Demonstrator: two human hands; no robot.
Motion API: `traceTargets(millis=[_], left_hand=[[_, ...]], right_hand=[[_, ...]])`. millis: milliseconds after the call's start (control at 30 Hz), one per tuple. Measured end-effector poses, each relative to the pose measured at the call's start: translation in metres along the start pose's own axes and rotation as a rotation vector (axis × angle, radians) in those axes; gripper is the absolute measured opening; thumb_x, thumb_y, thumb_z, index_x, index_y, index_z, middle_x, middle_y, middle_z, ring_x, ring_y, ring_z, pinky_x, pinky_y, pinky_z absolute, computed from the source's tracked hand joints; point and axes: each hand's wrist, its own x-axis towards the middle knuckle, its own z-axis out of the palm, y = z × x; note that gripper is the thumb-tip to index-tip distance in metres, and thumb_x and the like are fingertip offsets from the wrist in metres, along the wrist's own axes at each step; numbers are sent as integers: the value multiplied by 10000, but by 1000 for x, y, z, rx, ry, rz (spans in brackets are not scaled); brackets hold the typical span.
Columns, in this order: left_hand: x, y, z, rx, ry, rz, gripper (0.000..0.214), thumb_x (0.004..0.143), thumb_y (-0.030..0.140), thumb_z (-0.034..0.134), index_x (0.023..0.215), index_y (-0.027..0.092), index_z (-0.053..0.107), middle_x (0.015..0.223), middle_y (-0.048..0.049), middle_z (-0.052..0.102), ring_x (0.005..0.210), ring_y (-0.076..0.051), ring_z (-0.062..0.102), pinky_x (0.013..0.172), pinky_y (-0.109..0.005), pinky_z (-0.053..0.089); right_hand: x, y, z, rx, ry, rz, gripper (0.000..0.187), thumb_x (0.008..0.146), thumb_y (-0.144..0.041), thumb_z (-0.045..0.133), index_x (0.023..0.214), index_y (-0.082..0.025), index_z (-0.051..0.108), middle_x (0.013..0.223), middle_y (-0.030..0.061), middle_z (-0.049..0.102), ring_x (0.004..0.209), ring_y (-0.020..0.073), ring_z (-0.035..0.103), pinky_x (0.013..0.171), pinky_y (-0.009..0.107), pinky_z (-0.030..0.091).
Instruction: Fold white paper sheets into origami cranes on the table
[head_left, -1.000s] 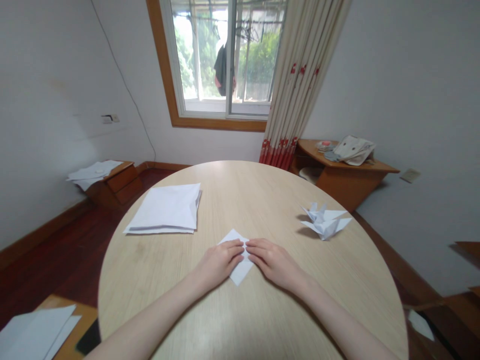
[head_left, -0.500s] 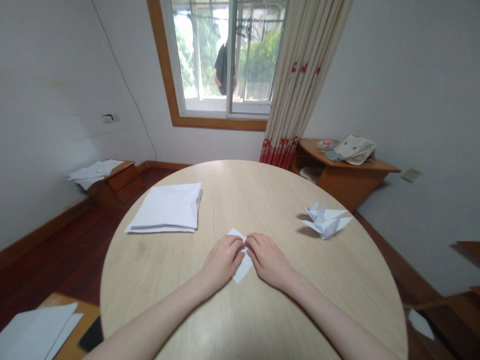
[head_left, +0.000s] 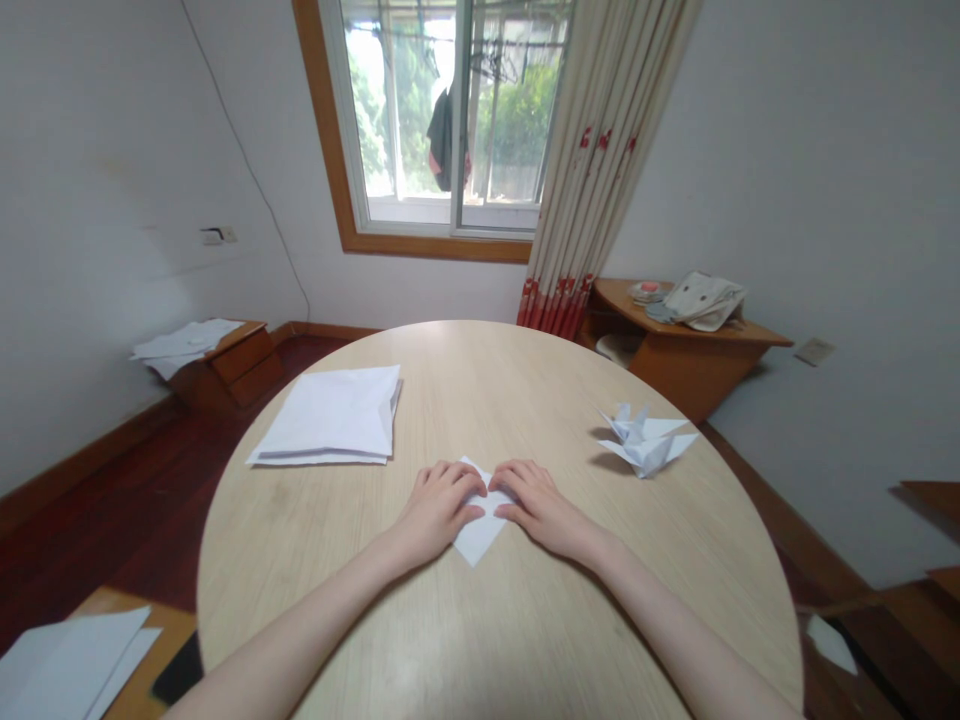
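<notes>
At least two smooth white sheets (head_left: 71,660) are lying at the lower left, near one round, pale, wood-grained table (head_left: 480,640). On it, one small folded paper (head_left: 474,545), white and diamond-shaped, is lying between the left hand (head_left: 435,512) and the right hand (head_left: 538,508). Both are touching its opposite sides, their fingers bending over it with thumbs standing apart; whether they are pinching an edge, I cannot tell. Farther off, two sharp-pointed paper cranes (head_left: 651,445) are standing close together at the right; one squarish paper stack (head_left: 330,412) is lying at the left. Beyond, one pleated cream-and-red curtain (head_left: 600,180) is hanging beside one wood-framed window (head_left: 405,120).
</notes>
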Motion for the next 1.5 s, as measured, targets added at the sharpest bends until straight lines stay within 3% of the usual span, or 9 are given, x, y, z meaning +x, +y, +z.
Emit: traceTargets(millis=[333, 733, 1000, 1367, 1500], left_hand=[[3, -20, -14, -148, -93, 153, 223, 843, 208, 660, 1062, 241, 634, 1196, -30, 592, 1117, -207, 490, 987, -361, 357], [3, -24, -18, -245, -100, 154, 185, 819, 161, 665, 990, 228, 673, 1184, -35, 626, 1128, -208, 516, 1002, -368, 378], [0, -15, -15, -228, -5, 109, 160, 840, 189, 630, 996, 214, 653, 1108, -36, 658, 1057, -202, 559, 952, -357, 410], [-2, -10, -4, -56, 13, 262, 222, 932, 302, 525, 1085, 221, 664, 1047, -58, 708, 973, -204, 630, 868, -334, 458], [-3, -12, -1, -44, 59, 272, 244, 944, 293, 500, 1113, 232, 665, 1035, -62, 708, 949, -198, 639, 834, -316, 479]], right_hand=[[0, 13, -7, 40, -6, 11, 257, 830, -311, 677, 1077, -274, 622, 1148, 37, 578, 1132, 226, 457, 995, 404, 344], [-3, 29, -11, 101, 17, -38, 371, 765, -363, 740, 1110, -248, 663, 1145, 66, 604, 1112, 238, 488, 994, 407, 375], [-3, 28, -8, 158, 8, -16, 317, 788, -331, 717, 1095, -264, 674, 1164, 64, 598, 1137, 239, 491, 1014, 439, 362], [-5, 21, -9, 172, 19, 3, 258, 763, -266, 726, 1017, -246, 687, 1170, 60, 584, 1146, 232, 484, 1025, 448, 347], [-5, 15, -10, 150, 46, 2, 145, 849, -271, 619, 976, -244, 682, 1140, 61, 589, 1126, 230, 491, 1006, 443, 366]])
